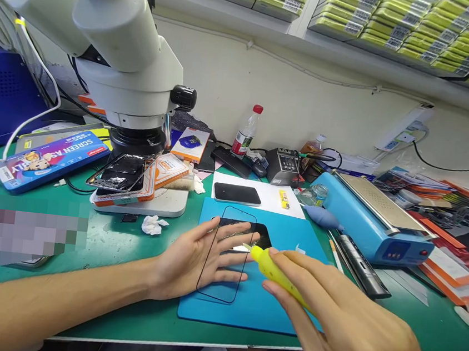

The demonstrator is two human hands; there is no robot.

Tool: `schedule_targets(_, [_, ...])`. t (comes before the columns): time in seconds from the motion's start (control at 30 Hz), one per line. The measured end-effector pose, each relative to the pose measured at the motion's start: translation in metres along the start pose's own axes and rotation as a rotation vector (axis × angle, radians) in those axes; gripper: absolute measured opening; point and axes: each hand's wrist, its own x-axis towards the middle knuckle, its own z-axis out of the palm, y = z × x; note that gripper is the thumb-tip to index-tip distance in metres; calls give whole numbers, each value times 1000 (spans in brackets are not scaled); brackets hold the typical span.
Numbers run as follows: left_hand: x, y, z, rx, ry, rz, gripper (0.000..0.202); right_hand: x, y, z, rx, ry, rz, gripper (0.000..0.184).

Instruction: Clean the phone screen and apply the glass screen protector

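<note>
My left hand (192, 260) holds a clear glass screen protector with a black rim (226, 253) upright over a blue work mat (262, 307); the fingers show through the glass. Behind it a dark phone (259, 235) lies on the mat. My right hand (352, 327) grips a yellow pen-like tool (275, 270), its pale tip touching the glass near the phone.
A white microscope (118, 46) stands at the left over a stack of phone screens (123, 175). A second black phone (236, 193) rests on white paper. A blue heating station (372, 218), a bottle (245, 132), a crumpled tissue (151, 224) and scattered boxes crowd the green bench.
</note>
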Motion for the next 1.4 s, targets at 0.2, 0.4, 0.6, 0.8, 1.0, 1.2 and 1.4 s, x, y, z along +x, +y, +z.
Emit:
schedule_targets(0.2, [1,1,-1,-18,27,23,56,-15,1,-1,-19,-25,-32,29])
schedule_targets(0.4, [1,2,1,-95,101,23,55,-18,-6,0,12,1,-8,27])
schedule_targets(0.6, [2,2,1,-126,104,41,54,-21,-6,2,61,15,82,29])
schedule_targets(0.8, [2,2,0,-129,103,37,54,-23,-11,5,109,19,108,26])
schedule_targets(1.0, [1,4,2,-152,110,31,53,-9,-15,8,128,27,112,24])
schedule_targets(1.2, [1,3,0,-165,75,14,54,9,-11,8,79,55,100,22])
schedule_targets(1.4, [-1,6,2,-179,44,-60,61,5,-6,5,179,35,108,26])
